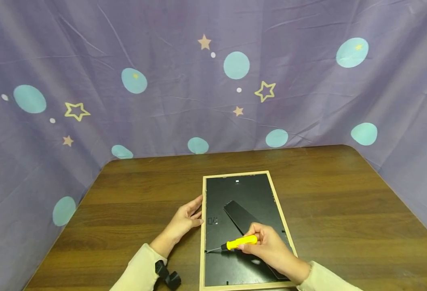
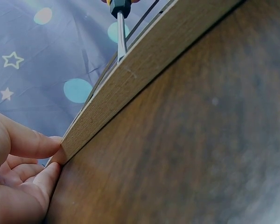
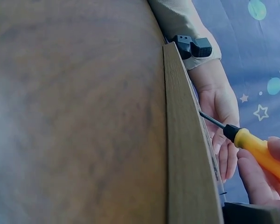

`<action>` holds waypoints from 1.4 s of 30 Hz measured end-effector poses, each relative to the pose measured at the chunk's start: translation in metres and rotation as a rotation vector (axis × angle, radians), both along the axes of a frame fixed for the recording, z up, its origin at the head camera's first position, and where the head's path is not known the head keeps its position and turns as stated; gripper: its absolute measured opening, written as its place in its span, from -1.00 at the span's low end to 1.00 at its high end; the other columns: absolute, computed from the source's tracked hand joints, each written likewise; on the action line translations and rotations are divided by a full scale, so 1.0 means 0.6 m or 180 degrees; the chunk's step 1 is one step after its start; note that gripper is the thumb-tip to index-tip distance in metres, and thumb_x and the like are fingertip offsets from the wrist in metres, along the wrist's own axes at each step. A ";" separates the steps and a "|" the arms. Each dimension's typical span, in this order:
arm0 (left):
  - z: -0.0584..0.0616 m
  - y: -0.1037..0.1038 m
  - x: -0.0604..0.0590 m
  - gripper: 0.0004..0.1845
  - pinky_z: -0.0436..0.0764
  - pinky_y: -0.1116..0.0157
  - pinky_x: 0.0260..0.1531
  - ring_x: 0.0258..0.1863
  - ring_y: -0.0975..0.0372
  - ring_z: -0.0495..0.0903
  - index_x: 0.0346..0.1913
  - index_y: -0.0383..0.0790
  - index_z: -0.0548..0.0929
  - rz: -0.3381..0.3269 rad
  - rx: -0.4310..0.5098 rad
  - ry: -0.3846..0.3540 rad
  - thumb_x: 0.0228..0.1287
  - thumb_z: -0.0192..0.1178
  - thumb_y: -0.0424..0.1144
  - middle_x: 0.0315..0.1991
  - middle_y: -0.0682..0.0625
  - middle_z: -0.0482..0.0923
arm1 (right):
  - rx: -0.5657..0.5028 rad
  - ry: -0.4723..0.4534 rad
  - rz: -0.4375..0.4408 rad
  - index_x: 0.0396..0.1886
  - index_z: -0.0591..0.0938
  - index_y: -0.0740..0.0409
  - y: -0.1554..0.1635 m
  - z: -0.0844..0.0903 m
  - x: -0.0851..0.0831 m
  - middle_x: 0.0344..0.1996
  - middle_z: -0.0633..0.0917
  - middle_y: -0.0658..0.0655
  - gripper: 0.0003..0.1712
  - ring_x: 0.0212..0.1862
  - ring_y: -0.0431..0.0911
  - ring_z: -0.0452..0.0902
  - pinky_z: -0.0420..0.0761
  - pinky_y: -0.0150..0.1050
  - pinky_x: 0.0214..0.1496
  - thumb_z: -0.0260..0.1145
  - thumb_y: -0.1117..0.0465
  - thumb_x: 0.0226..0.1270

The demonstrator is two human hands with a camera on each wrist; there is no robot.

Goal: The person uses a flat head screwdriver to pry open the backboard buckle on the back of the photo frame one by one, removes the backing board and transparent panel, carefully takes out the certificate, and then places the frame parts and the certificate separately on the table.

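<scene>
A picture frame (image 1: 201, 258) with a light wooden edge lies face down, its black backing board (image 1: 218, 194) upward. My right hand (image 1: 271, 246) grips a yellow-handled screwdriver (image 1: 244, 241) between thumb and fingers. The screwdriver's metal tip is at a small dark tab (image 1: 206, 251) on the frame's left inner edge, near the front. My left hand (image 1: 184, 220) rests against the outside of the left edge, thumb and fingertips touching the wood. In the left wrist view, the thumb (image 2: 35, 143) meets the side of the frame.
A black stand leg (image 1: 240, 216) slants across the backing board, partly hidden by my right hand. More small tabs (image 1: 227, 283) line the inner edge. The brown wooden table (image 1: 144, 194) meets a purple patterned curtain (image 1: 169, 113) behind. A black device (image 1: 169, 277) sits at my left wrist.
</scene>
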State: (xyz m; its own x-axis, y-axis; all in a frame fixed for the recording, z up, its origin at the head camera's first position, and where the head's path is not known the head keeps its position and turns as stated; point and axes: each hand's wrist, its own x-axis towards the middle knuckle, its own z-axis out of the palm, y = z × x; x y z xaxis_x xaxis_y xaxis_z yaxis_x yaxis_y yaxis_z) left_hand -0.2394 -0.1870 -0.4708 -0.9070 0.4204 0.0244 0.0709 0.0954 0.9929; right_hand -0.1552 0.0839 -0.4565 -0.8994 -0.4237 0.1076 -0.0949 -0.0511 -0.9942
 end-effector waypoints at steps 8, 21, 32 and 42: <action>0.003 -0.002 0.001 -0.20 0.18 0.14 0.30 0.43 -0.10 -0.10 0.39 -0.59 -0.01 -0.0005 0.0004 -0.0016 0.02 0.01 -0.74 0.43 -0.38 -0.12 | 0.0176 0.0049 -0.0096 -0.43 0.46 0.47 -0.015 0.013 0.004 -0.49 0.69 0.19 -0.74 -0.54 -0.32 0.49 0.49 -0.56 -0.53 0.39 0.41 0.05; 0.004 -0.003 0.004 -0.21 0.21 0.19 0.28 0.42 -0.09 -0.08 0.39 -0.57 0.00 0.0032 0.0006 -0.0047 0.03 -0.01 -0.76 0.43 -0.38 -0.11 | 0.0499 0.0108 -0.0213 -0.40 0.50 0.37 -0.028 0.038 0.010 -0.51 0.67 0.13 -0.76 -0.58 -0.34 0.45 0.44 -0.57 -0.57 0.42 0.36 0.06; 0.002 -0.032 0.055 -0.02 0.22 0.44 0.28 0.44 -0.09 -0.24 0.42 -0.52 -0.14 -0.0726 -0.0138 0.0017 -0.03 0.21 -0.65 0.47 -0.33 -0.29 | 0.0034 -0.0011 -0.0242 -0.34 0.45 0.47 -0.019 0.000 0.010 -0.28 0.69 0.38 -0.74 -0.45 -0.29 0.58 0.57 -0.54 -0.42 0.37 0.43 0.08; 0.010 -0.023 0.083 0.14 0.09 0.34 0.33 0.44 0.01 -0.32 0.44 -0.46 -0.26 -0.0903 -0.0472 0.0197 -0.08 0.36 -0.54 0.47 -0.27 -0.44 | -0.0122 -0.0201 -0.0321 -0.28 0.44 0.52 -0.021 -0.005 0.006 -0.25 0.68 0.38 -0.69 -0.41 -0.25 0.59 0.60 -0.49 -0.35 0.37 0.44 0.06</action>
